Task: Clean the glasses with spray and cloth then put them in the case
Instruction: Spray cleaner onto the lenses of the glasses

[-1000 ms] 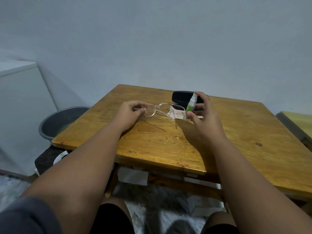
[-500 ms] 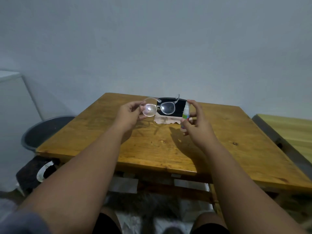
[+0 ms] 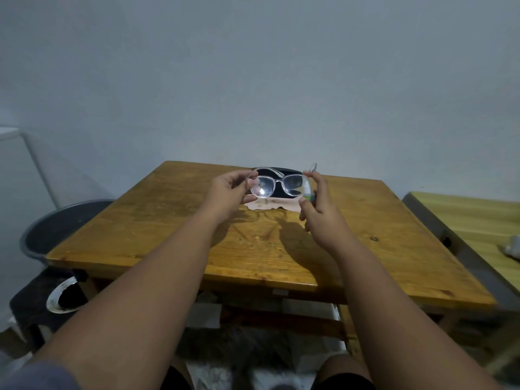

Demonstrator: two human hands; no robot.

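Clear-framed glasses hang in the air above the far middle of the wooden table, lenses facing me. My left hand pinches their left rim. My right hand grips a small spray bottle with a green label, held upright right beside the right lens. Behind the glasses lies a black case, mostly hidden by them. A pinkish cloth lies flat on the table below the glasses.
A dark round basin sits low at the table's left. A second wooden surface stands to the right, with a grey object at the frame edge. A grey wall is close behind the table.
My left hand lifted the glasses off the table and turned the lenses toward me. My right hand brought the spray bottle up beside the right lens. The view tilted upward.
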